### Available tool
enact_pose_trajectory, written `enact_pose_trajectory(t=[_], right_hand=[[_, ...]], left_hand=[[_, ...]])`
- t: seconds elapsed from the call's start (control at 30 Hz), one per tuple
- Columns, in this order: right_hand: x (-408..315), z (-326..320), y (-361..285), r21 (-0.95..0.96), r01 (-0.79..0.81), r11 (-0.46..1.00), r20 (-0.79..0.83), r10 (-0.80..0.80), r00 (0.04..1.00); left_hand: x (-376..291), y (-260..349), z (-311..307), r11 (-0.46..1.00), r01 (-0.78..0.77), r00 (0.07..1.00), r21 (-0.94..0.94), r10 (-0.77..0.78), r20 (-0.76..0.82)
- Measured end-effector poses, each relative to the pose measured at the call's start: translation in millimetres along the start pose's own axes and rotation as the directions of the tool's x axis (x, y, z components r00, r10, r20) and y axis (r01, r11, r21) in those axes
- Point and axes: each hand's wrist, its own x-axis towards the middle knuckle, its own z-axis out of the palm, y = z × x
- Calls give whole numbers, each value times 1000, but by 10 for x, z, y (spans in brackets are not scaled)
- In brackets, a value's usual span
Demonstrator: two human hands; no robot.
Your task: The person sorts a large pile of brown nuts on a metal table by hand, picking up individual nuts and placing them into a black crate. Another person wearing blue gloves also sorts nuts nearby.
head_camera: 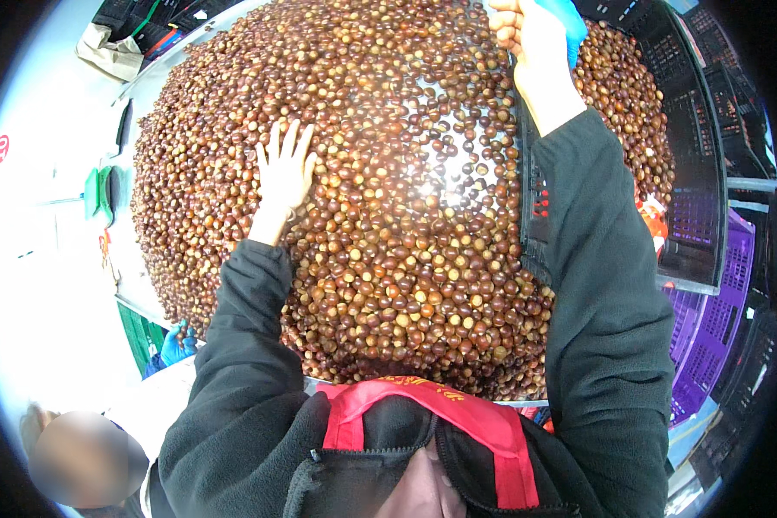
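Observation:
Glossy brown chestnuts lie in a broad layer over a pale metal table. My left hand rests palm down on them at the left of centre, fingers spread, nothing held. At the top right, my right hand is raised over the chestnuts with its fingers curled; whether it holds anything cannot be told. A bright blue thing, perhaps a glove, adjoins that hand's right side. Below my right forearm runs the edge of a black plastic crate, with more chestnuts to its right.
Black plastic crates and a purple crate stand at the right. A co-worker's blue-gloved hand is at the table's lower left edge. A green dustpan and a paper bag lie beyond the left edge. An orange-red packet lies near the right crate.

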Motion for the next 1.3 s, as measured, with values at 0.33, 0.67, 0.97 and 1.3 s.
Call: enact_pose_trajectory(t=[0.33, 0.67, 0.97, 1.3], right_hand=[[133, -257, 103, -138, 46, 989, 223, -14, 975], [-88, -52, -54, -144, 30, 989, 181, -3, 983], [-26, -96, 184, -100, 221, 970, 449, -154, 880], [-22, -71, -60, -387, -53, 921, 397, 218, 891]], left_hand=[[1891, 575, 101, 834, -375, 849, -405, 133, -512], [1899, 745, 141, 794, -226, 887, -564, -73, -457], [1673, 2081, -2262, 395, -605, 526, -691, -453, -720], [900, 2591, -2546, 118, -783, 597, -611, -134, -791]])
